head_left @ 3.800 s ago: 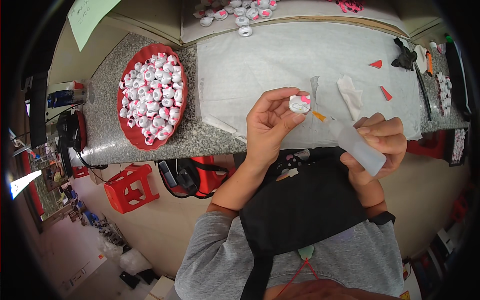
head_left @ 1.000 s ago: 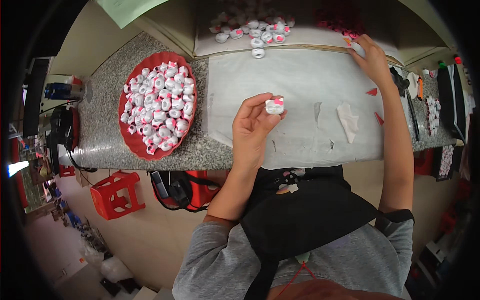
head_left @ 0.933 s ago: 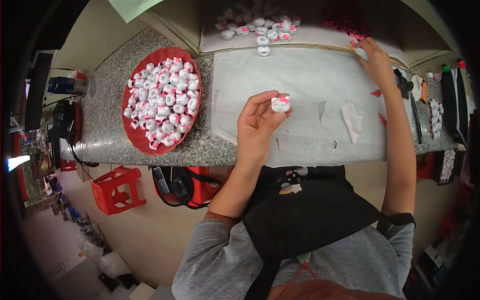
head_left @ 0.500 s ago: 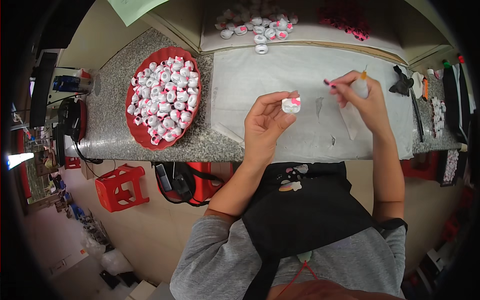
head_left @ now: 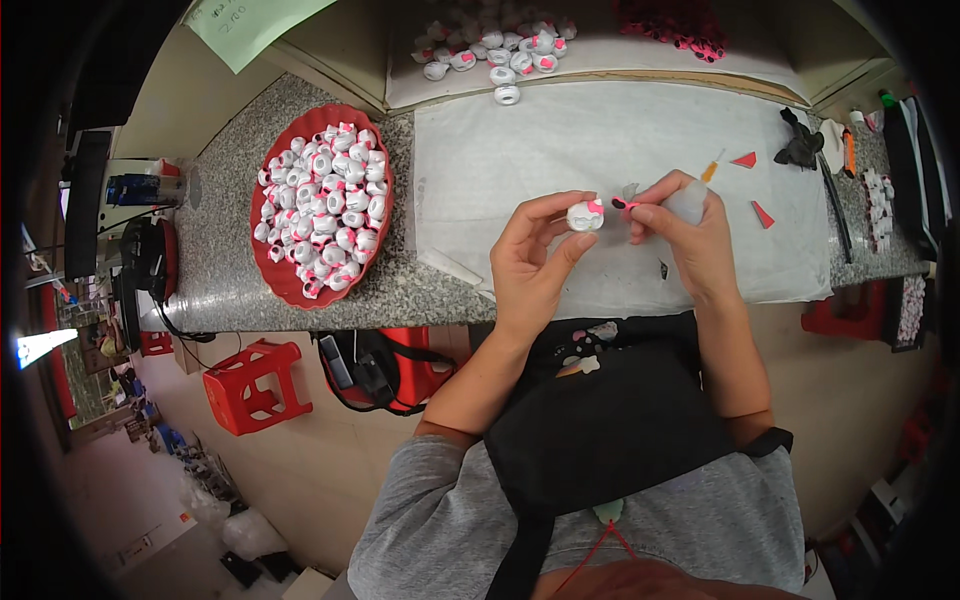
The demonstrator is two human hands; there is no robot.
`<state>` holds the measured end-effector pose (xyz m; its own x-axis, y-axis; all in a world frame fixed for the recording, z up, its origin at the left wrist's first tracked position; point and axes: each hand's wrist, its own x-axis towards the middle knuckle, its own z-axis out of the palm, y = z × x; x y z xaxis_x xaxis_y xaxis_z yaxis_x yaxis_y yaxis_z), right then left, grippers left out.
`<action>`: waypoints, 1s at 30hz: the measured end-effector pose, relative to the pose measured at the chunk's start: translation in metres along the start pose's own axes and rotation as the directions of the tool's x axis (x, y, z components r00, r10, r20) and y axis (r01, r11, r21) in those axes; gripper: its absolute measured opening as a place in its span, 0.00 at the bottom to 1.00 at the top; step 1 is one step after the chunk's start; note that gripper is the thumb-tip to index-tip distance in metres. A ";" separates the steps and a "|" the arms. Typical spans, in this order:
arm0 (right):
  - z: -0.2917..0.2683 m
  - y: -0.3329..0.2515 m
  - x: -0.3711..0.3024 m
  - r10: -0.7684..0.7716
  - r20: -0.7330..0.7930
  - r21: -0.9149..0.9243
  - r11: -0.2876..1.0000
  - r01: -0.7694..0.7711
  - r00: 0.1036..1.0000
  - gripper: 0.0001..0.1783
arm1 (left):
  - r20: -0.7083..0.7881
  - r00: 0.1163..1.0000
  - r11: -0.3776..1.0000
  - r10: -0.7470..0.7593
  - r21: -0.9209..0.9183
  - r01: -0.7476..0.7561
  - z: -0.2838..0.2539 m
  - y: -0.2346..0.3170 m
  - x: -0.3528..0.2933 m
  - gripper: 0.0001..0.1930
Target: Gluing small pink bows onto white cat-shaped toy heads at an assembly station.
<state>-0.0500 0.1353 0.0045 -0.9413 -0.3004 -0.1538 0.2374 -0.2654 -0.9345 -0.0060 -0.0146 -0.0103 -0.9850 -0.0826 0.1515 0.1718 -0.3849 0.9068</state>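
Observation:
Thumb and fingers of my left hand point(head_left: 530, 250) pinch a small white rounded figure piece point(head_left: 583, 217) with a pink patch on top. Just to its right, my right hand point(head_left: 695, 245) holds a tiny pink-and-black piece point(head_left: 626, 204) between thumb and fingertips, a small gap from the white one. Tucked in the same right hand is a translucent squeeze bottle point(head_left: 687, 204) with an amber-based needle tip point(head_left: 711, 171) pointing away from me. Both hands are over white paper sheeting point(head_left: 520, 140) on the worktop.
A red scalloped tray point(head_left: 262, 265) heaped with similar white-and-pink pieces stands on the speckled counter point(head_left: 225, 215) at left. More white pieces point(head_left: 507, 94) and a pink-black pile point(head_left: 690, 35) sit on the back shelf. Red scraps point(head_left: 744, 159) and a black crumpled item point(head_left: 798, 140) lie right.
My right hand has come left and nearer, bringing the pink-and-black piece close to the white one. Red scraps now show on the paper to its right. My left hand keeps its pinch.

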 end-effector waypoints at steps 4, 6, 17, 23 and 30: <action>0.003 -0.007 -0.012 -0.060 0.063 -0.043 0.997 0.063 0.996 0.05 | -0.021 0.998 0.976 0.052 0.214 -0.047 -0.003 -0.001 -0.001 0.15; 0.009 -0.008 -0.014 -0.059 0.081 -0.069 0.995 0.065 0.995 0.05 | 0.015 0.994 0.947 0.106 0.304 -0.106 -0.003 -0.002 -0.001 0.15; 0.014 0.000 -0.010 -0.036 0.093 -0.081 0.996 0.044 0.995 0.05 | 0.049 0.987 0.903 0.151 0.399 -0.158 0.000 0.002 -0.002 0.14; 0.018 0.002 -0.013 -0.066 0.060 -0.107 0.992 0.073 0.996 0.08 | 0.024 1.000 0.991 0.009 0.132 -0.013 0.001 0.006 -0.004 0.14; 0.019 -0.001 -0.014 -0.098 0.165 -0.087 0.990 0.113 0.981 0.14 | 0.070 0.995 0.996 -0.070 -0.058 0.074 -0.007 0.009 -0.005 0.14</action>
<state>-0.0322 0.1229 0.0139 -0.9076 -0.4199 -0.0065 0.1075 -0.2174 -0.9701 0.0010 -0.0239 -0.0053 -0.9933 0.0093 0.1154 0.0994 -0.4423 0.8913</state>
